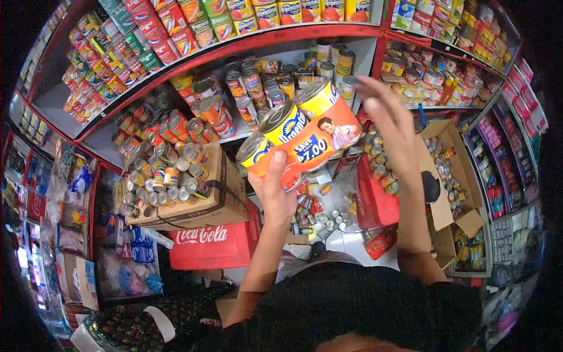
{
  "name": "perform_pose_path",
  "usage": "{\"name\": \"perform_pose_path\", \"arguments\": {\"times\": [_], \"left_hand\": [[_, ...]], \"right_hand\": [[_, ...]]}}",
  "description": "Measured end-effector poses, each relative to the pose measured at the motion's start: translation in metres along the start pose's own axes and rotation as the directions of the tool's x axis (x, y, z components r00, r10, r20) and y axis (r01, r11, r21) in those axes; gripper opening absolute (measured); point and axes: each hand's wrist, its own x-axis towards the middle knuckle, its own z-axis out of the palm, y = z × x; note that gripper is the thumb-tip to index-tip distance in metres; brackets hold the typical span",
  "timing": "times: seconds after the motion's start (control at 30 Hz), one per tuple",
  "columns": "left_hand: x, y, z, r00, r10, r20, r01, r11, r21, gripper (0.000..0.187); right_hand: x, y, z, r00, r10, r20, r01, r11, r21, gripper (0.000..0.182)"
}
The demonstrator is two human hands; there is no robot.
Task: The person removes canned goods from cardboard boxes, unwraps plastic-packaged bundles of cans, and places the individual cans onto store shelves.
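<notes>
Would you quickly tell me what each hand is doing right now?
Left hand: closed on a shrink-wrapped pack of cans, gripping it from below.
Right hand: open, fingers spread, raised beside the pack, holding nothing.

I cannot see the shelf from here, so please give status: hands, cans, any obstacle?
Left hand grips orange three-can pack. Right hand open, raised beside pack, not clearly touching. Shelf of loose cans directly behind, crowded.
</notes>
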Motion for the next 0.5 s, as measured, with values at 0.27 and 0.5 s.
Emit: {"name": "perform_pose_path", "arguments": {"times": [0.27,0.5], "left_hand": [[0.000,-0.019,0.012,0.990,0.132,-0.041,-0.124,0.979,0.163,0.036],[0.016,-0.016,-0.006,0.985,0.171,0.037,-0.173,0.917,0.359,0.041]], "right_hand": [[-0.002,0.015,0.018,0.988,-0.151,-0.028,0.142,0.966,-0.218,0.051],[0.010,0.012,0.018,0.949,-0.295,0.107,0.302,0.765,-0.569,0.044]]}}
